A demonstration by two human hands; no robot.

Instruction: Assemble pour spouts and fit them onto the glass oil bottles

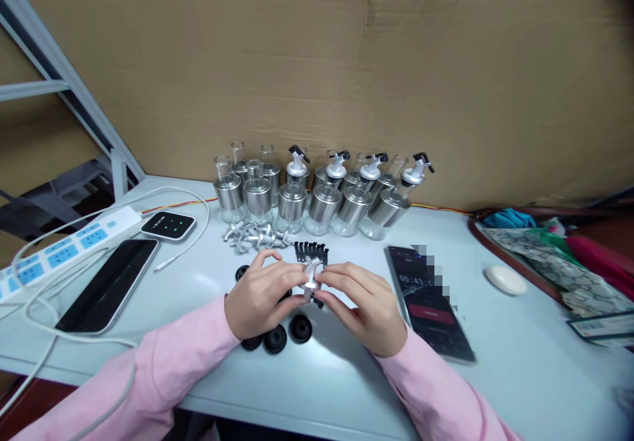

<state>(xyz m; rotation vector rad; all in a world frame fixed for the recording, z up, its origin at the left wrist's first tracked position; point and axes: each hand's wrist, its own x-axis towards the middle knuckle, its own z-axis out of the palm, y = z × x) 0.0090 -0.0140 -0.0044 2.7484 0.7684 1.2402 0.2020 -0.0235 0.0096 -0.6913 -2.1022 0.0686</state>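
Between my fingertips is a silver bottle pourer top (311, 278), held over the middle of the table. My left hand (265, 292) pinches it from the left, and my right hand (364, 299) grips its right side. Black round caps (300, 329) lie around and below my left hand, some partly covered by it. Just beyond my hands stands a row of small black levers (311, 251). Several loose silver pourer tops (255, 237) are piled to the left of them.
Glass bottles with metal sleeves (292, 206) line the back, some topped with silver-and-black pourers (335, 164). A phone with a timer (428, 302) lies right, near a white oval object (506, 280). On the left are a dark phone (109, 286), cables and a power strip (69, 249).
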